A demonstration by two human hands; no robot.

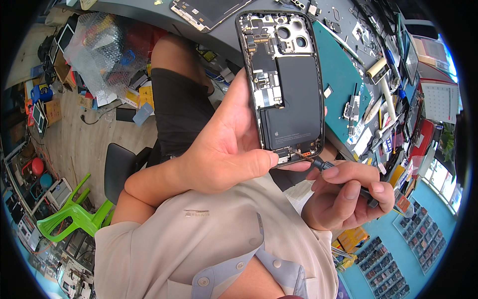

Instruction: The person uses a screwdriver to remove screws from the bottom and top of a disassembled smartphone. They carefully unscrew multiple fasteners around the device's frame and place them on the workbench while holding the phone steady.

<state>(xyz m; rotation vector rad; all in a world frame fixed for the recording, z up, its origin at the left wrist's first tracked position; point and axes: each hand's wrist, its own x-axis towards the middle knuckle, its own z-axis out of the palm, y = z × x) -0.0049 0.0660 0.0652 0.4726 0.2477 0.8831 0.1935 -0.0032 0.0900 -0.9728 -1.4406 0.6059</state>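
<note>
An opened smartphone lies tilted in my left hand, its black battery, circuit boards and camera openings bare. My left thumb presses on its lower left corner, while the other fingers support it from behind. Between the thumb and fingers of my right hand is a slim black screwdriver. Its thin tip reaches the lower edge of the phone, beside small orange and metal parts. Whether the tip sits in a screw is too small to tell.
A detached phone screen lies at the far edge of the grey desk. Right of the phone, a green mat bears a small metal phone part, with tools crowded beyond. A green plastic chair stands on the cluttered floor at left.
</note>
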